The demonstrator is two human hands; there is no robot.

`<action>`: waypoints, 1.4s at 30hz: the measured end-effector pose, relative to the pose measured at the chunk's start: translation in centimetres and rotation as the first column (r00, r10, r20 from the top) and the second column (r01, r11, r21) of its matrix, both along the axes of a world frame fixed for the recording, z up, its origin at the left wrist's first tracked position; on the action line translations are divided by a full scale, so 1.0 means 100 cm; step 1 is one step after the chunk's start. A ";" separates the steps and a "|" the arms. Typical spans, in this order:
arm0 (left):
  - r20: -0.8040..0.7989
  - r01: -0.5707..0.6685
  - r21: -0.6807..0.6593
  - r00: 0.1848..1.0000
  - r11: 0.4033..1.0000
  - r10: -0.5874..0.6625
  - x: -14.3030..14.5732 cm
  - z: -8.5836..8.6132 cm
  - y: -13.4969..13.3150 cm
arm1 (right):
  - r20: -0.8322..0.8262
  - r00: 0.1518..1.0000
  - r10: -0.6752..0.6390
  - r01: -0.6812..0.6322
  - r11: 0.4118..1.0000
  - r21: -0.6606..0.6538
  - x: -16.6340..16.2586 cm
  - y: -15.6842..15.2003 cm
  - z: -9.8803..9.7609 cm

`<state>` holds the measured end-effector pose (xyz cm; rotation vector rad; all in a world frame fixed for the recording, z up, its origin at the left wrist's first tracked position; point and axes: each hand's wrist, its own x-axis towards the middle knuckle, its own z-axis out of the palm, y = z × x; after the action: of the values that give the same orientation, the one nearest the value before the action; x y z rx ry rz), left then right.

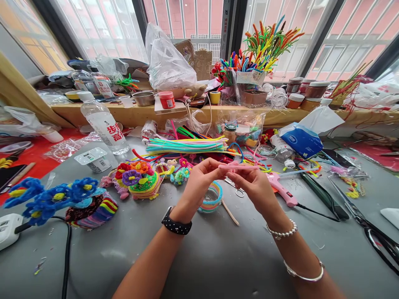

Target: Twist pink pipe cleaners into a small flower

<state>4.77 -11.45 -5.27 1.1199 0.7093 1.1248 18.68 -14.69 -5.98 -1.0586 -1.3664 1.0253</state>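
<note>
Both my hands are raised over the grey table (218, 257) and pinch one pink pipe cleaner (241, 167) between them. My left hand (201, 182), with a black watch on the wrist, grips its left end with the fingers closed. My right hand (254, 187), with a bead bracelet and a bangle on the arm, grips the middle, and the rest sticks out to the right. Just beyond my hands lie a bundle of pastel pipe cleaners (187, 145), a ring of coloured bands (213, 198) and a wooden stick (230, 212).
A pink glue gun (282, 191) with its black cord lies right of my hands, and black scissors (378, 238) lie at the far right. Pipe-cleaner flowers (137, 176) and blue flowers (50, 199) sit at left. A water bottle (104, 124), a tissue pack (301, 141) and a cluttered wooden sill (187, 112) stand behind.
</note>
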 end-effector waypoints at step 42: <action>0.304 -0.359 -0.078 0.880 0.930 0.366 -0.015 0.010 0.012 | 0.264 0.961 0.082 -0.115 0.987 0.111 -0.003 -0.006 0.001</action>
<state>3.29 -10.21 -4.31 0.7780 0.6908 1.5724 18.33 -15.25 -5.92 -1.0658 -1.6879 0.8808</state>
